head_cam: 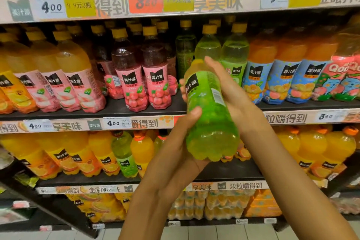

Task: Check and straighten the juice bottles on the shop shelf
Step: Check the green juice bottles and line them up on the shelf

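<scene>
A green juice bottle [209, 115] is held in front of the shelf, tilted with its yellow cap toward the shelf and its base toward me. My left hand [175, 146] grips it from below and the left, thumb across its lower body, fingertips showing past its left side. My right hand [229, 91] lies along its right side, fingers reaching up toward the cap. Behind it on the middle shelf [120, 107] stand two more green bottles [233, 54], red-labelled bottles [155, 76] to their left and orange ones [259, 68] to their right.
Yellow bottles with pink labels [76, 76] lean at the left of the middle shelf. The lower shelf [224, 175] carries orange bottles and one green bottle [124, 154] among them. Price strips [116, 6] run along each shelf edge. Packs of bottles sit at floor level.
</scene>
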